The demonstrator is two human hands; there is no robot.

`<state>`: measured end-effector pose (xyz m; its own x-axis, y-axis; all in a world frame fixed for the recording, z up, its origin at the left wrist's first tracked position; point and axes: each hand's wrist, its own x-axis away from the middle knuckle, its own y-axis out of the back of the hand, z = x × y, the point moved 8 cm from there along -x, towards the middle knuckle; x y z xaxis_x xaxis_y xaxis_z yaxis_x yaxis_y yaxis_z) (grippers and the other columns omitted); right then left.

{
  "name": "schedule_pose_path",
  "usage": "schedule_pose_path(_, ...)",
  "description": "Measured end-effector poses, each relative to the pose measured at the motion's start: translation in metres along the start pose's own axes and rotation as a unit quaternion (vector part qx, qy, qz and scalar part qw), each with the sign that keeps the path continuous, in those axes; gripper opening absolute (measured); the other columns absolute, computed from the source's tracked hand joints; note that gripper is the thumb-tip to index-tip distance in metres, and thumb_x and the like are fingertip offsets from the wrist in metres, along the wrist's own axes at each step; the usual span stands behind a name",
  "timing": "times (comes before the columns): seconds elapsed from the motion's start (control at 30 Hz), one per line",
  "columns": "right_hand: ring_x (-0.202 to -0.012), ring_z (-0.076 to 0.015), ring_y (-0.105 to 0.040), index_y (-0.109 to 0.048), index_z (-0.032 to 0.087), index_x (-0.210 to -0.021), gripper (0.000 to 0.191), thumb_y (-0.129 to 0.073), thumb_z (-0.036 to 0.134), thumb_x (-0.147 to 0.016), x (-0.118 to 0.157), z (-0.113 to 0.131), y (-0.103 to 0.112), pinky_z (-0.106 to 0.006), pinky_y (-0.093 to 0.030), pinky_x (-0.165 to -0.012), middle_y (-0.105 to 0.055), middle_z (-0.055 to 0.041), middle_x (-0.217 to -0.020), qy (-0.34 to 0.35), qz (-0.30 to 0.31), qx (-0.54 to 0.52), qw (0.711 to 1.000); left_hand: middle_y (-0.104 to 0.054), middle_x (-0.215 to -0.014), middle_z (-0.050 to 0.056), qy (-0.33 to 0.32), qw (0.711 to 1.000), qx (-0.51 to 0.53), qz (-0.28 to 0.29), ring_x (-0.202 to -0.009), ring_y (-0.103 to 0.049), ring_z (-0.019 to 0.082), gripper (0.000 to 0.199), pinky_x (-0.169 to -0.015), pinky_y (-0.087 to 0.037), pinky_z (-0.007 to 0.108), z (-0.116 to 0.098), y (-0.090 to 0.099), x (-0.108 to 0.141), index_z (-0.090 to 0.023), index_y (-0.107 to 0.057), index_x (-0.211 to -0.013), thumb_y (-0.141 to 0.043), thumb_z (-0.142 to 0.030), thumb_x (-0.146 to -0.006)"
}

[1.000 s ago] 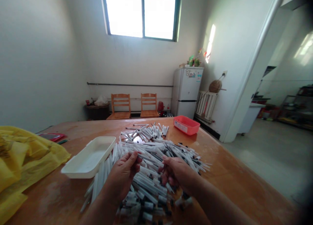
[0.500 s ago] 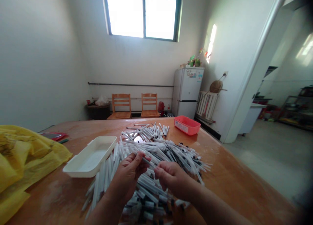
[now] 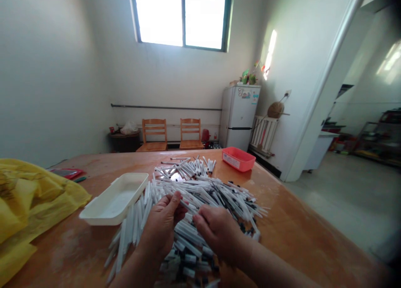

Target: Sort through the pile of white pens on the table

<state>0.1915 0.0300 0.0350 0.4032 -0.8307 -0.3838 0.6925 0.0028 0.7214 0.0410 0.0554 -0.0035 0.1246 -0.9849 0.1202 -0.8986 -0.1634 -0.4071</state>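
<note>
Above a heap of white pen parts, my left hand [image 3: 164,215] pinches a slim white pen [image 3: 187,205] between thumb and fingers. The pen slants down to the right, toward my right hand [image 3: 216,227], whose curled fingers close around its other end. That end is hidden inside the fist. White pen barrels [image 3: 134,225] lie in a row beside my left wrist. Dark refills [image 3: 223,195] and more barrels spread behind my right hand. Short clear and black pen caps [image 3: 189,258] are piled below and between my forearms.
A cream tray [image 3: 90,216] stands left of the heap, with a yellow plastic bag [image 3: 40,196] farther left. At the back right is a red basket [image 3: 238,165]. Finished-looking pens [image 3: 196,168] lie behind the heap on the wooden table [image 3: 307,238]. Two chairs [image 3: 154,133] stand beyond.
My right hand has turned over a little and shifted slightly left, its back now more upward. Both hands stay at the pen. The view has moved very slightly.
</note>
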Motion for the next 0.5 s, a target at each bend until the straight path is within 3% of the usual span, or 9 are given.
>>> schedule_pose_path(0.07, -0.056, -0.0125, -0.053, -0.054, 0.019, -0.076, 0.040, -0.041, 0.048, -0.099, 0.001, -0.013, -0.012, -0.023, -0.035, -0.054, -0.060, -0.0016, -0.063, -0.076, 0.050, -0.170, 0.981, -0.073, -0.090, 0.005, 0.004, 0.999, 0.015, 0.040, -0.075, -0.066, 0.013, 0.034, -0.067, -0.049, 0.023, -0.003, -0.006, 0.002, -0.018, -0.065, -0.099, -0.076, -0.042, -0.079)
schedule_pose_path(0.17, -0.042, -0.0102, -0.047, -0.056, 0.019, -0.087, 0.043, -0.042, 0.058, -0.096, 0.006, -0.021, -0.038, -0.020, -0.032, -0.043, -0.060, 0.0010, -0.057, -0.166, 0.152, -0.399, 0.889, -0.074, -0.093, 0.008, 0.021, 0.994, 0.041, 0.098, -0.077, -0.068, 0.016, 0.038, -0.068, -0.052, 0.027, -0.005, -0.018, 0.007, -0.018, -0.063, -0.112, -0.074, -0.039, -0.082)
schedule_pose_path(0.2, -0.040, -0.0097, -0.046, -0.056, 0.018, -0.091, 0.044, -0.044, 0.060, -0.094, 0.007, -0.021, -0.043, -0.019, -0.030, -0.041, -0.061, 0.0012, -0.057, -0.178, 0.171, -0.442, 0.863, -0.074, -0.091, 0.008, 0.025, 0.993, 0.044, 0.109, -0.076, -0.068, 0.017, 0.036, -0.067, -0.052, 0.028, -0.005, -0.020, 0.008, -0.018, -0.063, -0.111, -0.073, -0.038, -0.083)
schedule_pose_path(0.27, -0.038, -0.0085, -0.042, -0.057, 0.018, -0.094, 0.043, -0.049, 0.060, -0.092, 0.006, -0.021, -0.046, -0.019, -0.027, -0.039, -0.061, 0.0016, -0.058, -0.183, 0.176, -0.480, 0.840, -0.073, -0.090, 0.008, 0.029, 0.992, 0.042, 0.115, -0.075, -0.068, 0.018, 0.031, -0.066, -0.053, 0.028, -0.003, -0.024, 0.010, -0.017, -0.063, -0.106, -0.072, -0.037, -0.084)
schedule_pose_path(0.37, -0.038, -0.0085, -0.037, -0.057, 0.019, -0.090, 0.037, -0.048, 0.055, -0.094, 0.003, -0.021, -0.042, -0.020, -0.025, -0.040, -0.056, 0.0038, -0.053, -0.172, 0.157, -0.441, 0.867, -0.073, -0.088, 0.008, 0.027, 0.994, 0.040, 0.097, -0.076, -0.069, 0.018, 0.025, -0.065, -0.054, 0.029, 0.000, -0.024, 0.012, -0.017, -0.062, -0.094, -0.073, -0.036, -0.083)
schedule_pose_path(0.5, -0.055, -0.0129, -0.050, -0.056, 0.020, -0.078, 0.033, -0.046, 0.045, -0.098, -0.002, -0.008, -0.017, -0.024, -0.033, -0.055, -0.060, -0.0006, -0.063, -0.065, 0.059, -0.204, 0.975, -0.072, -0.081, 0.005, 0.018, 0.996, 0.066, 0.052, -0.072, -0.070, 0.015, 0.021, -0.068, -0.056, 0.027, 0.001, -0.017, 0.007, -0.017, -0.060, -0.087, -0.073, -0.033, -0.083)
